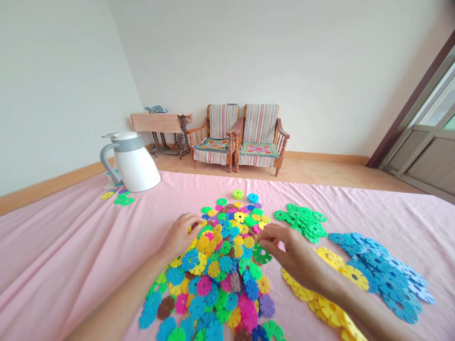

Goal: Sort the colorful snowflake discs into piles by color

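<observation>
Left hand (179, 235) half-curled, fingertips in the left side of a heap of multicoloured plastic snowflake discs (216, 265) mid pink cloth sheet (71, 246); right hand (289, 251) partly open at a green plastic snowflake disc (262, 254) on the heap's right edge, any hold unclear.

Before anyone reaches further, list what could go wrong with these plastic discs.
The right hand hangs above the yellow discs, which touch the blue discs, so a brushing forearm might mix those colours. The left hand presses at the mixed heap, which could slide and spread. The white jug stands on the soft pink sheet, so a tug on the sheet might tip it.
</observation>
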`<state>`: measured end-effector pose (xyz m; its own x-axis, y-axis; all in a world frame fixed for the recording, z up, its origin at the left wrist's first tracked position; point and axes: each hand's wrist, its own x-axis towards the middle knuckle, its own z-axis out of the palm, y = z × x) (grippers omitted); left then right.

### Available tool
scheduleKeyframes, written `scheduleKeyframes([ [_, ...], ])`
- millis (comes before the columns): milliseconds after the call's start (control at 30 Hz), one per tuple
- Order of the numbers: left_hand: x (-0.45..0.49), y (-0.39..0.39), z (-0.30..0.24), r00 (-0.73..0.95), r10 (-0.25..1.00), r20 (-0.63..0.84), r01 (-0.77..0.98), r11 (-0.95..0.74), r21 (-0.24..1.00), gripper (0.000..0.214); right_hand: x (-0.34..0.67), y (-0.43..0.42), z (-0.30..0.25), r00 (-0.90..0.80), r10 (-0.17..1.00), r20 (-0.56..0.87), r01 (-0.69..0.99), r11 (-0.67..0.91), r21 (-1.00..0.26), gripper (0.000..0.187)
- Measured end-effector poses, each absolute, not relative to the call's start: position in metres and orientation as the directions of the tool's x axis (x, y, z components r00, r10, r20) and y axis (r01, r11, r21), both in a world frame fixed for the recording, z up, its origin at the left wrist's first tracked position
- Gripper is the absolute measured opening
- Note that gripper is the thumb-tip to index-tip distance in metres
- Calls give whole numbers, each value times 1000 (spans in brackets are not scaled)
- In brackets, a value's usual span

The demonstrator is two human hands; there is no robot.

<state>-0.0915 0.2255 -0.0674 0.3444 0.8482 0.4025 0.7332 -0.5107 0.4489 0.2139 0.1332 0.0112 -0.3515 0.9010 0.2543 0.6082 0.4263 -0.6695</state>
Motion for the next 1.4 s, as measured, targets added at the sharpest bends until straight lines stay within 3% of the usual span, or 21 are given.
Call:
scheduleKeyframes([
  [200,-93,228,-70,333,839,430,722,-521,456,18,294,108,13,-275,961,44,791,252,-557,24],
  [333,-93,229,-72,333,842,424,724,-516,457,19,303,105,9,-200,972,121,818,234,-526,25],
  [433,-92,229,-70,327,852,410,732,-502,460,20,272,107,10,-250,948,194,775,317,-547,22],
  [567,-91,226,-65,256,871,419,737,-456,498,24,207,109,5,-452,853,261,650,515,-559,22],
  [767,-106,227,-52,45,865,500,771,-349,533,29,126,127,-16,-661,674,331,585,739,-335,17],
  [900,-121,232,-50,-68,877,476,779,-251,574,32,95,143,-20,-765,538,355,513,841,-169,33],
  [967,-125,234,-51,-79,894,441,778,-221,588,33,88,146,-19,-782,521,342,514,850,-118,32],
  [1100,-121,234,-57,-39,923,383,781,-211,587,33,88,143,-21,-780,555,290,567,822,-48,9],
  [1200,-116,232,-57,-3,940,341,780,-212,590,31,100,138,-24,-750,578,322,596,802,-51,7],
  [1300,-116,232,-52,23,952,307,772,-212,599,32,128,139,-25,-611,692,383,701,698,-143,12],
  [1400,-123,232,-41,68,971,230,747,-203,633,38,177,154,-24,-385,838,387,854,482,-194,19],
])
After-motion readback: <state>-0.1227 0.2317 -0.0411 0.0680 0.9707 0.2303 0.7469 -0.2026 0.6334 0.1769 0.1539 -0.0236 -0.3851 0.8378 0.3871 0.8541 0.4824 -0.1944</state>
